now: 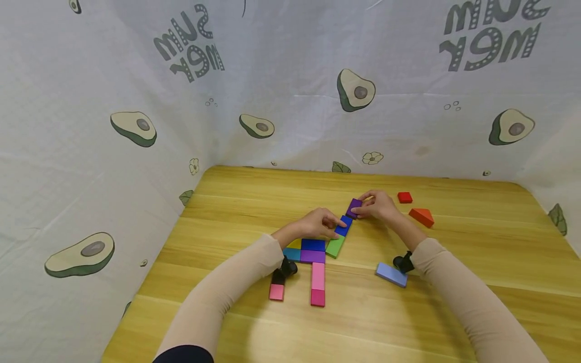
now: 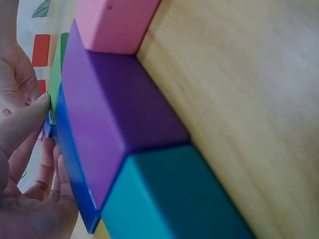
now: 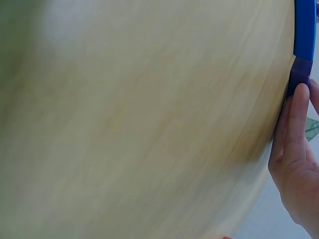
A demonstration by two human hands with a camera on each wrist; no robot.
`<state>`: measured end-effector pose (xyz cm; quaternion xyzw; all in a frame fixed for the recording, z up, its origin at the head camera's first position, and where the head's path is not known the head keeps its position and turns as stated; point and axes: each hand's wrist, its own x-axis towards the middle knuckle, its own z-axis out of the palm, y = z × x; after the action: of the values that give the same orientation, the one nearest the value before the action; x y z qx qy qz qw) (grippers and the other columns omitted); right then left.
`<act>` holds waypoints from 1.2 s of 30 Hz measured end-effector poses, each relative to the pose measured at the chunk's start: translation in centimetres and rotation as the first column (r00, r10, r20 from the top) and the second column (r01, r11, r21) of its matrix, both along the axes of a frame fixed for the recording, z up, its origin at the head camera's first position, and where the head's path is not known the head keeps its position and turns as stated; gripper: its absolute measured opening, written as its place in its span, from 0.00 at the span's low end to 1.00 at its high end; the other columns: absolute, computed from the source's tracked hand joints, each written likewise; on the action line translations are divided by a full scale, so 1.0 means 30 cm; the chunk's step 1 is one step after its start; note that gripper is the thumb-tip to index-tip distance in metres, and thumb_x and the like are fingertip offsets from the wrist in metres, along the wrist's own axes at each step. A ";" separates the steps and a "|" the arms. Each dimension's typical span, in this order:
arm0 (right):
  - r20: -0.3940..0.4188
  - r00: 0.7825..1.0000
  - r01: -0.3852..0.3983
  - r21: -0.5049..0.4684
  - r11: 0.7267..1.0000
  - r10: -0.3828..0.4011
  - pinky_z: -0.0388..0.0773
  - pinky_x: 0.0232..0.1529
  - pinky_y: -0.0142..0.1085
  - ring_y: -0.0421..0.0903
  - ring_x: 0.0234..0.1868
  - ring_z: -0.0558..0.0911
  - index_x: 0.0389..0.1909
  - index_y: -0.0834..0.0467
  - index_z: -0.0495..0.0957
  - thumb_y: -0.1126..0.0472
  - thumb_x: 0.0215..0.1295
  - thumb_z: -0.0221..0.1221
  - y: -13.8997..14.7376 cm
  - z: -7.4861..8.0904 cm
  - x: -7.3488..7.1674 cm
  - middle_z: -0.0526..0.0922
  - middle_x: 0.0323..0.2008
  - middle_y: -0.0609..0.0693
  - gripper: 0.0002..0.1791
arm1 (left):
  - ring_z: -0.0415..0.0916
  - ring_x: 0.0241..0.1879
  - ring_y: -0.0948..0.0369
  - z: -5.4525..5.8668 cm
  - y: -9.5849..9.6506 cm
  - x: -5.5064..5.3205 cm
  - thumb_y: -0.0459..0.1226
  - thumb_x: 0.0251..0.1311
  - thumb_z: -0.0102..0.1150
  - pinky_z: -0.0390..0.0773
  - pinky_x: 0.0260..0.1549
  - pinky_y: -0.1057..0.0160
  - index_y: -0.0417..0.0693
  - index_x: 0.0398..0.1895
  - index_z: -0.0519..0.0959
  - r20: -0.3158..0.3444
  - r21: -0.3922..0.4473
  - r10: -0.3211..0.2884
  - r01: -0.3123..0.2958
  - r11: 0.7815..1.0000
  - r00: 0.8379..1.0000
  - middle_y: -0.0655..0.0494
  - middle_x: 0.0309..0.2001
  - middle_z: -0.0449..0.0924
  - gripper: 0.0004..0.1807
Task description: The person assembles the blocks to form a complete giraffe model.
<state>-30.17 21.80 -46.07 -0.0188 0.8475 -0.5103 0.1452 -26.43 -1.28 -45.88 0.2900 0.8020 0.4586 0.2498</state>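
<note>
In the head view my right hand (image 1: 380,205) pinches a small dark purple block (image 1: 354,204) at the upper end of a slanted line of blocks. Below it in that line come a blue block (image 1: 347,220) and a green block (image 1: 335,247). My left hand (image 1: 316,223) holds the blue block between thumb and fingertips, the thumb close to the green one. The right wrist view has the purple block (image 3: 300,72) end to end with the blue, right-hand fingers (image 3: 297,114) along its side. Left of the green block lie another blue block (image 1: 313,245) and a lighter purple block (image 1: 312,256).
A teal block (image 1: 292,255) and a yellow block (image 1: 295,244) adjoin these, partly behind the left forearm. Pink (image 1: 318,275) and magenta (image 1: 317,298) blocks run downward; another pink block (image 1: 277,292) lies left. Rightward are a light-blue block (image 1: 391,275), an orange-red triangle (image 1: 422,217) and a red block (image 1: 405,197).
</note>
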 end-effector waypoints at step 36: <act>0.009 0.999 -0.045 0.003 0.999 0.045 0.83 0.36 0.34 0.48 0.30 0.87 0.57 0.75 0.68 0.65 0.62 0.69 -0.010 0.003 0.013 0.83 0.34 0.59 0.29 | 0.68 0.39 0.63 -0.011 -0.009 0.004 0.31 0.63 0.66 0.71 0.39 0.72 0.42 0.57 0.83 -0.018 -0.062 0.037 -0.038 0.997 0.999 0.51 0.47 0.80 0.19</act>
<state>-29.79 21.49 -45.99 -0.0355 0.8470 -0.5055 0.1605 -26.31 -1.56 -46.22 0.2711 0.8232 0.4356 0.2432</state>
